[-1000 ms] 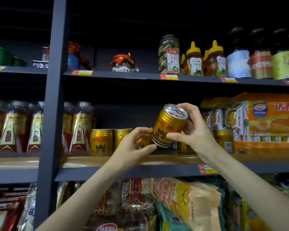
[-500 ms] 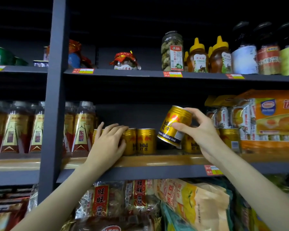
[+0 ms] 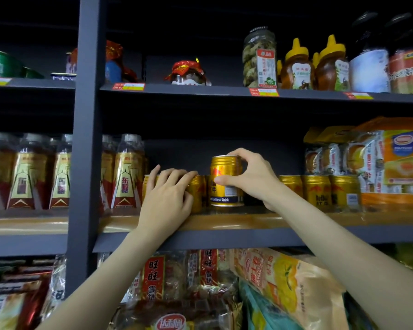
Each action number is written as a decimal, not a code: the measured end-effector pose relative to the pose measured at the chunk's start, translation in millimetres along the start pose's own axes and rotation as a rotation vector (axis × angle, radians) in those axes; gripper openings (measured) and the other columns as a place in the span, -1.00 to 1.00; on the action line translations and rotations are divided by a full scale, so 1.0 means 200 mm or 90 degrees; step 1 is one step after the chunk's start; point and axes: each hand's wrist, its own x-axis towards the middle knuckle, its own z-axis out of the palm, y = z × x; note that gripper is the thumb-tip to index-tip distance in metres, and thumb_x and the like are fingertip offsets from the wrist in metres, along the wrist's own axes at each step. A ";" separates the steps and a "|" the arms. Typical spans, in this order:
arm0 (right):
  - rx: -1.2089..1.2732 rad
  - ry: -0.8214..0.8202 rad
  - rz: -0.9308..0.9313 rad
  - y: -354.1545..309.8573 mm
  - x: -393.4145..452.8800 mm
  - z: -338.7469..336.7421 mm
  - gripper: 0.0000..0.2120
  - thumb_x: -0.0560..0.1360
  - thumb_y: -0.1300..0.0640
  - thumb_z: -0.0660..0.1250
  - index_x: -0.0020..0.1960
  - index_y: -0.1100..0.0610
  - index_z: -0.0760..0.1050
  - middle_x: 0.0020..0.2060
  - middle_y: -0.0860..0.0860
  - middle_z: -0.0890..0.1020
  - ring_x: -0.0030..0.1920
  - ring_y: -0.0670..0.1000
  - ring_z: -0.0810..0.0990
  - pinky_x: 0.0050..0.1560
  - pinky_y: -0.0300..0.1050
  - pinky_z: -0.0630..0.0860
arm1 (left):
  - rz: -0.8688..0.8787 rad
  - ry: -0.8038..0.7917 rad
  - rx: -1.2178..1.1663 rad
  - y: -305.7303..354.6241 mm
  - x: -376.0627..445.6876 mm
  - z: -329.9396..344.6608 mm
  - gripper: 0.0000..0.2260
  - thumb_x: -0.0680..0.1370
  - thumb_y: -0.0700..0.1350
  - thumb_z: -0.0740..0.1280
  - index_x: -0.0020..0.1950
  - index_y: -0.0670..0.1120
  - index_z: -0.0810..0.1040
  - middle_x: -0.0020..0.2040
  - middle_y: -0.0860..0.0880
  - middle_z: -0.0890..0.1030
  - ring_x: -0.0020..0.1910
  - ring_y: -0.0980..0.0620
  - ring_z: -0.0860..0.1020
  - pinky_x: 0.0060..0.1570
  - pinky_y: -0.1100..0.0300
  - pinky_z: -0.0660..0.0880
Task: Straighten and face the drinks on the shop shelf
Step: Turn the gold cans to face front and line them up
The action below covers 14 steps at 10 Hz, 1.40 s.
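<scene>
1. The right hand (image 3: 250, 179) pinched an upright gold can (image 3: 225, 181) over the shelf (image 3: 248, 222), apparently not yet down.
2. Left of that can, the left hand (image 3: 169, 195) lay flat-fingered against the can row (image 3: 197, 194).
3. Next, probably: lower it, label forward.

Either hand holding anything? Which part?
Right hand grips the upright gold drink can: fingers on its top rim, thumb on its side. Left hand rests on the gold cans beside it, gripping nothing.
</scene>
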 end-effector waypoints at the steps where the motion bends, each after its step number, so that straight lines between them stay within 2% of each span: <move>1: -0.054 0.005 0.006 0.00 0.02 0.02 -0.51 0.34 -0.01 0.51 0.19 -0.02 0.40 0.18 0.03 0.46 0.23 0.07 0.41 0.18 0.10 0.48 | 0.004 0.003 0.001 0.00 0.00 0.00 -0.59 0.44 -0.07 0.07 0.19 -0.07 0.55 0.03 -0.04 0.62 0.08 -0.09 0.56 0.33 0.03 0.07; 2: -0.080 0.002 0.013 0.01 0.03 0.05 -0.51 0.34 -0.01 0.52 0.20 0.02 0.42 0.16 0.03 0.46 0.21 0.03 0.38 0.17 0.00 0.44 | 0.006 0.004 -0.001 -0.01 0.00 0.01 -0.59 0.44 -0.07 0.07 0.20 -0.06 0.55 0.04 -0.04 0.62 0.09 -0.09 0.55 0.33 0.03 0.07; 3: -0.135 -0.006 0.006 0.04 0.01 0.08 -0.51 0.34 -0.04 0.52 0.18 0.01 0.41 0.11 0.00 0.44 0.14 -0.03 0.32 0.05 -0.13 0.34 | 0.007 0.014 0.001 -0.01 0.00 0.01 -0.59 0.44 -0.07 0.07 0.20 -0.06 0.55 0.04 -0.04 0.62 0.09 -0.09 0.55 0.32 0.03 0.07; 4: -0.180 -0.040 -0.008 0.05 -0.01 0.11 -0.48 0.34 -0.08 0.51 0.19 -0.01 0.37 0.04 -0.04 0.36 0.10 -0.05 0.33 0.03 -0.15 0.31 | 0.008 0.014 0.001 -0.01 0.00 0.01 -0.59 0.44 -0.07 0.07 0.20 -0.06 0.54 0.03 -0.03 0.62 0.09 -0.08 0.55 0.32 0.03 0.08; 5: -0.197 -0.129 -0.006 0.05 0.00 0.06 -0.44 0.36 -0.08 0.49 0.27 -0.04 0.33 0.07 -0.05 0.31 0.12 -0.04 0.34 0.07 -0.15 0.34 | 0.009 0.016 0.005 -0.01 0.00 0.02 -0.59 0.44 -0.07 0.08 0.20 -0.05 0.54 0.03 -0.02 0.61 0.08 -0.07 0.55 0.32 0.04 0.09; 6: -0.200 -0.173 0.006 0.08 0.03 0.00 -0.41 0.36 -0.03 0.50 0.32 -0.08 0.36 0.12 -0.04 0.34 0.20 0.00 0.36 0.17 -0.07 0.39 | 0.008 0.024 0.002 -0.01 0.00 0.02 -0.60 0.44 -0.07 0.08 0.20 -0.05 0.55 0.03 -0.02 0.62 0.08 -0.07 0.55 0.32 0.04 0.09; 7: -0.206 -0.150 0.006 0.08 0.03 0.02 -0.42 0.34 -0.02 0.52 0.30 -0.08 0.39 0.17 0.00 0.41 0.28 0.07 0.36 0.21 -0.01 0.39 | 0.008 0.027 0.005 -0.01 0.00 0.02 -0.60 0.44 -0.08 0.08 0.18 -0.06 0.55 0.02 -0.02 0.62 0.06 -0.08 0.56 0.31 0.03 0.10; 8: -0.215 -0.118 0.019 0.07 0.03 0.06 -0.42 0.36 -0.01 0.50 0.32 -0.06 0.37 0.20 0.05 0.38 0.28 0.10 0.36 0.26 0.04 0.37 | 0.009 0.025 0.003 -0.01 0.00 0.01 -0.60 0.44 -0.09 0.08 0.18 -0.07 0.56 0.02 -0.03 0.62 0.06 -0.08 0.56 0.31 0.03 0.11; 9: -0.217 -0.120 -0.011 0.06 0.02 0.07 -0.41 0.41 0.00 0.47 0.37 -0.01 0.33 0.19 0.07 0.36 0.23 0.09 0.40 0.13 -0.11 0.34 | 0.007 0.014 0.003 0.00 0.00 0.00 -0.60 0.44 -0.09 0.08 0.18 -0.07 0.55 0.02 -0.04 0.62 0.06 -0.09 0.56 0.31 0.02 0.10; 10: -0.245 -0.132 -0.023 0.08 0.02 0.02 -0.35 0.42 0.01 0.45 0.42 0.01 0.26 0.28 0.09 0.37 0.28 0.11 0.40 0.21 -0.03 0.39 | -0.001 0.004 -0.003 0.00 0.01 0.00 -0.60 0.44 -0.08 0.08 0.19 -0.07 0.55 0.03 -0.03 0.62 0.08 -0.08 0.56 0.32 0.03 0.08; 11: -0.246 -0.086 -0.012 0.11 0.04 -0.15 -0.44 0.43 0.01 0.45 0.36 0.01 0.34 0.30 0.09 0.40 0.30 0.10 0.40 0.26 0.01 0.40 | -0.023 0.000 -0.018 0.03 0.02 -0.01 -0.58 0.46 -0.06 0.06 0.21 -0.07 0.54 0.06 -0.02 0.62 0.12 -0.06 0.55 0.35 0.02 0.03; 12: -0.301 -0.068 0.017 0.18 0.09 -0.32 -0.52 0.44 -0.06 0.42 0.30 0.02 0.40 0.29 0.10 0.42 0.33 0.12 0.37 0.28 0.03 0.37 | -0.015 -0.030 -0.080 0.13 0.07 0.00 -0.53 0.48 -0.02 0.00 0.29 -0.06 0.49 0.18 -0.02 0.57 0.24 -0.04 0.48 0.41 0.06 0.02; 13: -0.456 -0.161 0.111 0.29 0.13 -0.41 -0.36 0.43 -0.25 0.33 0.40 0.00 0.28 0.38 0.10 0.39 0.38 0.17 0.33 0.36 0.18 0.28 | 0.004 -0.053 -0.099 0.26 0.11 0.05 -0.51 0.49 0.01 -0.03 0.30 -0.04 0.48 0.21 -0.01 0.56 0.25 -0.03 0.48 0.37 0.01 0.17; 14: -0.522 -0.168 0.134 0.38 0.11 -0.39 -0.37 0.43 -0.29 0.31 0.38 0.00 0.30 0.33 0.06 0.45 0.38 0.16 0.34 0.43 0.29 0.10 | 0.009 -0.040 -0.059 0.30 0.11 0.09 -0.60 0.50 -0.01 0.04 0.20 -0.01 0.55 0.07 0.01 0.63 0.08 -0.02 0.58 0.25 -0.04 0.36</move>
